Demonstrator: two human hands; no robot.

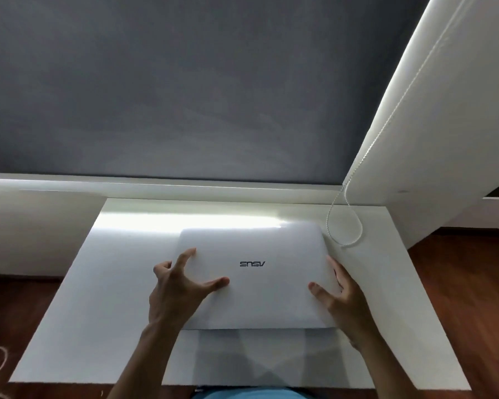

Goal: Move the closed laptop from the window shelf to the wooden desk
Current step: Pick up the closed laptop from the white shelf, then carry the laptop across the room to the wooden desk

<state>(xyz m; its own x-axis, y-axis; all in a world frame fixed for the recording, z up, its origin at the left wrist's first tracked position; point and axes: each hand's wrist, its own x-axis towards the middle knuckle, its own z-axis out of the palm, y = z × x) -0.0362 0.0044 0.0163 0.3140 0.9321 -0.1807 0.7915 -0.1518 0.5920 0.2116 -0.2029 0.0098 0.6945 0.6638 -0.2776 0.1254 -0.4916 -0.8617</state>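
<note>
A: What did the person wear?
B: Both forearms were bare; no sleeves showed. The left hand point(175, 286) and right hand point(340, 295) bore no gloves. A light-blue garment point(242, 394) covered the torso.

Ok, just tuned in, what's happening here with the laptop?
A person has both hands on a closed white ASUS laptop that lies on the white window shelf under a grey roller blind. The left hand spreads over its left edge, thumb on the lid; the right hand cups the right edge. It appears not yet lifted. The blind's cord loops beside its far right corner.
</note>
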